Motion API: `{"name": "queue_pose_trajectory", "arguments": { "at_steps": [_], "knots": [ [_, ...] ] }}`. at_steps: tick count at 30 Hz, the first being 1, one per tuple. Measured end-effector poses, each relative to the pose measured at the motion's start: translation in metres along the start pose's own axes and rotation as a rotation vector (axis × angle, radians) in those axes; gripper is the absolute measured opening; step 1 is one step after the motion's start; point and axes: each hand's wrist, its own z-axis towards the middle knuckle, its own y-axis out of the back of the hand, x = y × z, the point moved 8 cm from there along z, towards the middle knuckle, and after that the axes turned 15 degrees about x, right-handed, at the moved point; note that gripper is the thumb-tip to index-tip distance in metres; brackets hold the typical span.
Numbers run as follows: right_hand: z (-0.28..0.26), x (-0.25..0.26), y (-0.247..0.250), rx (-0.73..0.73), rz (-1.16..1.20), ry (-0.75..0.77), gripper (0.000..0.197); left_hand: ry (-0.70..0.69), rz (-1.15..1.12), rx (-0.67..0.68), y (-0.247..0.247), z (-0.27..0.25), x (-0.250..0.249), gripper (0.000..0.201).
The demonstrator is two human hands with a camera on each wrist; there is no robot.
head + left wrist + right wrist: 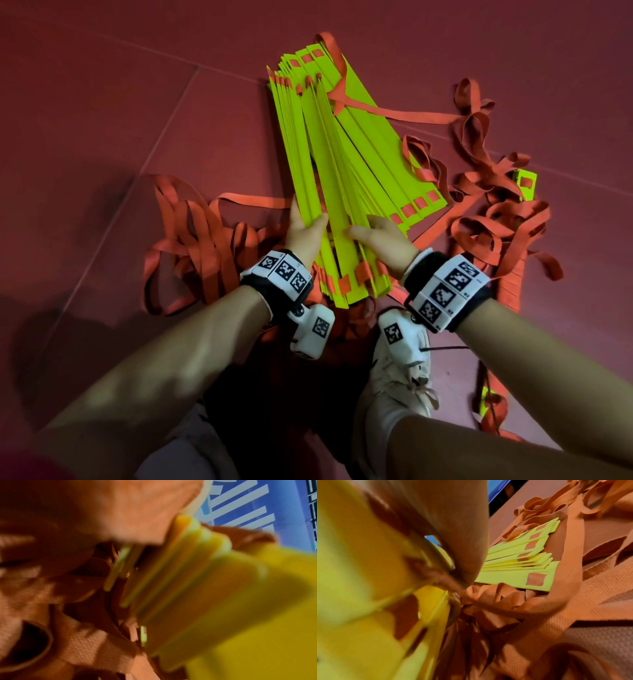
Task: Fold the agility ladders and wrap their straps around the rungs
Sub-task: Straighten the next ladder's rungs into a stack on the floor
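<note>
Two bare forearms, each with a band point(276, 274) of black-and-white markers at the wrist, filled the bottom of the head view, with a white shoe point(397, 370) on the dark red floor point(102, 137) between them. Beyond them the left hand point(303, 229) and the right hand point(380, 240) gripped the near end of a stack of bright yellow rungs point(329, 164), thumbs laid over the top face and fingers hidden beneath. Part of the stack stood on edge in the hands, while the rest fanned flat over the floor to the right. Orange straps point(191, 233) lay in loose tangles on both sides of the stack.

From the left wrist, blurred, the left hand point(106, 513) filled the upper left, and yellow rung edges point(180, 574) ran diagonally beside it, with woven orange strap point(89, 646) below.

From the right wrist, the right hand point(453, 527) pressed against blurred yellow rungs point(359, 574); past it the fanned rung ends point(513, 563) lay flat among straps point(573, 595).
</note>
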Motion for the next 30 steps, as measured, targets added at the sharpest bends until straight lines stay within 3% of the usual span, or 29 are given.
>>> {"name": "queue_pose_trajectory", "arguments": {
  "at_steps": [1,4,8,11,15,25,28,30],
  "knots": [
    [0.001,-0.001,-0.005,0.017,-0.007,0.015,0.03,0.003,0.002,-0.004,-0.002,0.0,-0.002,0.059],
    [-0.005,-0.002,-0.018,0.072,0.002,0.01,0.044,0.026,-0.001,0.007,-0.005,0.003,-0.003,0.057],
    [-0.005,-0.003,-0.029,0.172,0.031,0.061,0.032,0.039,-0.071,0.027,-0.007,0.003,0.004,0.069],
    [-0.004,-0.003,-0.031,0.116,-0.046,0.068,0.03,0.042,-0.15,0.03,-0.007,0.004,0.009,0.067],
    [-0.007,-0.001,-0.027,0.042,-0.146,0.035,0.059,0.052,-0.16,0.03,-0.006,0.006,0.01,0.056],
    [-0.009,-0.006,-0.024,-0.045,0.115,0.065,0.047,0.048,-0.177,0.007,-0.004,0.009,0.01,0.046],
    [-0.006,-0.006,-0.023,-0.041,0.142,0.055,0.042,0.001,-0.171,0.026,-0.005,0.01,0.007,0.061],
    [-0.004,-0.008,-0.024,-0.025,0.139,0.036,0.049,-0.046,-0.119,0.063,-0.009,0.011,0.003,0.077]
  ]
}}
